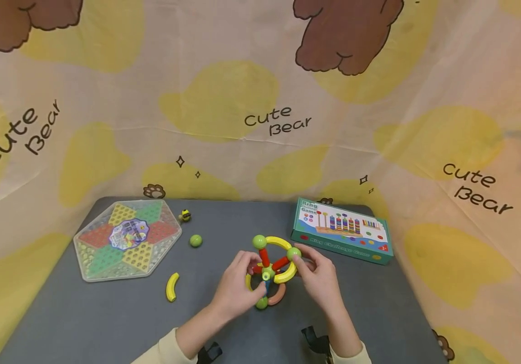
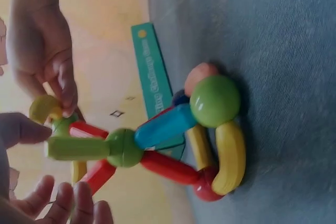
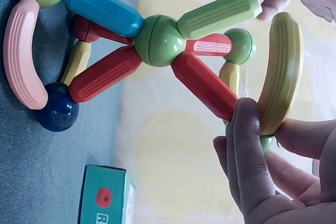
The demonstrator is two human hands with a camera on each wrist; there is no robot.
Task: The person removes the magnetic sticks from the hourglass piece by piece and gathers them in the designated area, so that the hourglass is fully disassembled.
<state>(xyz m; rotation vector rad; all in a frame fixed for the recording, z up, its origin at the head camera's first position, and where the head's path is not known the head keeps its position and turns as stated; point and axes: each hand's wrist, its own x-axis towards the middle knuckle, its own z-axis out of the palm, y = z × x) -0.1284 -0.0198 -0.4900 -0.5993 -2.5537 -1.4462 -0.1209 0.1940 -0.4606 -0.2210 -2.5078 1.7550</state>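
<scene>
Closest in, both forearms are cut off at the lower edge of the head view, and the dark wrist straps there are only half visible. The left hand (image 1: 236, 289) covers the near left side of the rod-and-ball structure (image 1: 270, 270), so the pieces under its palm cannot be made out. Its fingers curl around the structure's left side, though which rod they touch is unclear. The right hand (image 1: 317, 277) pinches the upper right joint, thumb and fingers closed narrowly on the yellow curved piece (image 3: 283, 72) where it meets a green ball. The right wrist view shows this grip plainly. The structure stands on the table, near the middle and a little toward the front, resting on a green ball, a dark blue ball (image 3: 56, 113) and a pink curved piece (image 3: 20, 56).

The grey table (image 1: 105, 323) has a soft, cloth-like surface. A loose yellow curved piece (image 1: 172, 286) lies left of the hands, and a loose green ball (image 1: 195, 240) further back. A small yellow-and-black object (image 1: 185, 216), too small to identify, sits beyond that.

At the far left is a clear hexagonal board case (image 1: 127, 238) with coloured triangular sections inside. Its central contents are blurred. At the far right lies a closed teal game box (image 1: 342, 230).

A bear-print cloth (image 1: 260, 101) reading "Cute Bear" hangs behind and around the table.
</scene>
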